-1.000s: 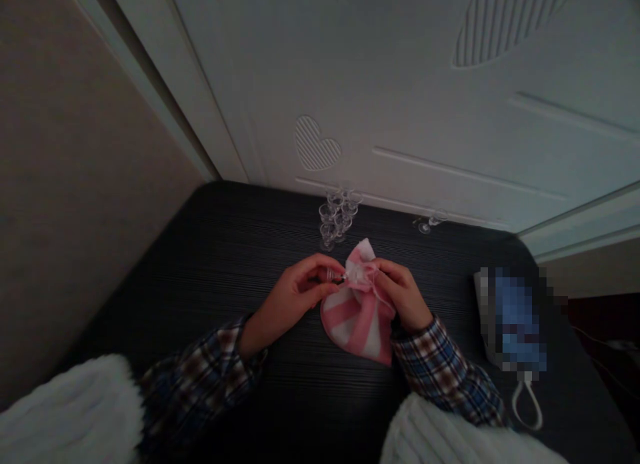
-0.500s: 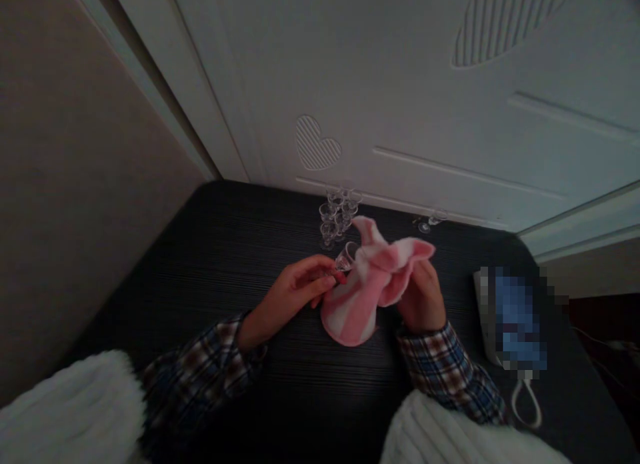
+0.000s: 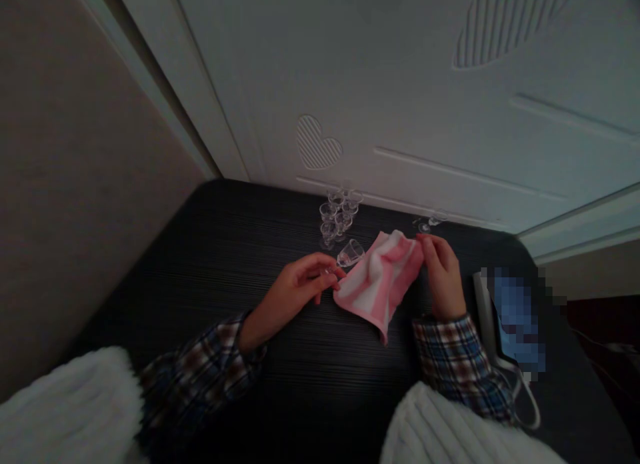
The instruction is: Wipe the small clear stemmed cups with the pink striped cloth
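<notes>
A small clear stemmed glass (image 3: 351,252) is tilted in front of me, with its bowl pointing away and to the right. The fingers of my left hand (image 3: 309,279) are closed at its stem end, which they partly cover. To the right of the glass, a pink-and-white striped cloth (image 3: 380,276) hangs spread out in loose folds, one edge close to the left fingertips. My right hand (image 3: 443,274) pinches the cloth's upper right corner between thumb and fingers.
Several small stemmed glasses (image 3: 336,214) stand grouped near the door panel (image 3: 410,117). Another glass (image 3: 437,218) lies on its side at the back right. A phone-like device (image 3: 517,324) with a white strap (image 3: 533,411) lies right on the dark table (image 3: 225,251).
My right hand has moved right and slightly up, drawing the bunched cloth out flatter. More of the glass's bowl now shows. The left hand stays nearly in place.
</notes>
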Available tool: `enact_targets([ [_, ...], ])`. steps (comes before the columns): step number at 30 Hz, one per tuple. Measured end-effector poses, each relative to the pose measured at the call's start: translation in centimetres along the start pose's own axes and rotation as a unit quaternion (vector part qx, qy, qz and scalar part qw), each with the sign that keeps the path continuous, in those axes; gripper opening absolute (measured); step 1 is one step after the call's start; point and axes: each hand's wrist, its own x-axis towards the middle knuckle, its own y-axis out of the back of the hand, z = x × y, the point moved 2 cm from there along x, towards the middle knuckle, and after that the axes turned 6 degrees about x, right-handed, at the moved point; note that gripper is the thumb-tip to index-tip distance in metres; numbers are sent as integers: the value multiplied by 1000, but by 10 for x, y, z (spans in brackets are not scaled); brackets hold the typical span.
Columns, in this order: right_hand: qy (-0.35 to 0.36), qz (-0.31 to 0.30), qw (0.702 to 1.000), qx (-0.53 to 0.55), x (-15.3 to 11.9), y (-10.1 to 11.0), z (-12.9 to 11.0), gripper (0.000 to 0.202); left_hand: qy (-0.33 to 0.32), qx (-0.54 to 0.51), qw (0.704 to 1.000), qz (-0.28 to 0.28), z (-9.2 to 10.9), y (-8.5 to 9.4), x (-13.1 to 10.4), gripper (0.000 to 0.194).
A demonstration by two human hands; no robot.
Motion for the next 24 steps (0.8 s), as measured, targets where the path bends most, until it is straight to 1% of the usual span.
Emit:
enact_targets([
  [2,-13,-10,1000,-20,-1,-2,0,30,3,2,1000,-11,-1,-1,0,19],
  [3,-31,-33,999,-12,-3,-5,-1,28,5,2,1000,-14,0,-1,0,19],
  [6,-93,-133,984,78,-9,-18,-6,20,6,-6,1000,-10,3,-1,-1,17],
  [9,-115,-192,957,186,-16,-29,-17,15,0,-15,1000,7,4,0,-1,15],
  [11,-111,-194,947,233,-20,-32,-24,11,-3,-12,1000,15,3,1,-1,15],
  [14,-91,-167,946,264,-26,-36,-30,9,-9,8,1000,16,-2,2,-2,17],
  [16,-81,-156,946,272,-29,-38,-32,9,-14,42,999,18,-5,1,-3,17],
  [18,-69,-150,948,274,-33,-42,-33,9,-23,98,994,28,-6,1,-5,18],
  [22,-33,-163,957,238,-39,-50,-36,10,-71,228,968,69,-2,-1,-10,19],
  [24,-26,-177,961,212,-40,-53,-36,10,-98,267,955,87,1,-2,-11,19],
])
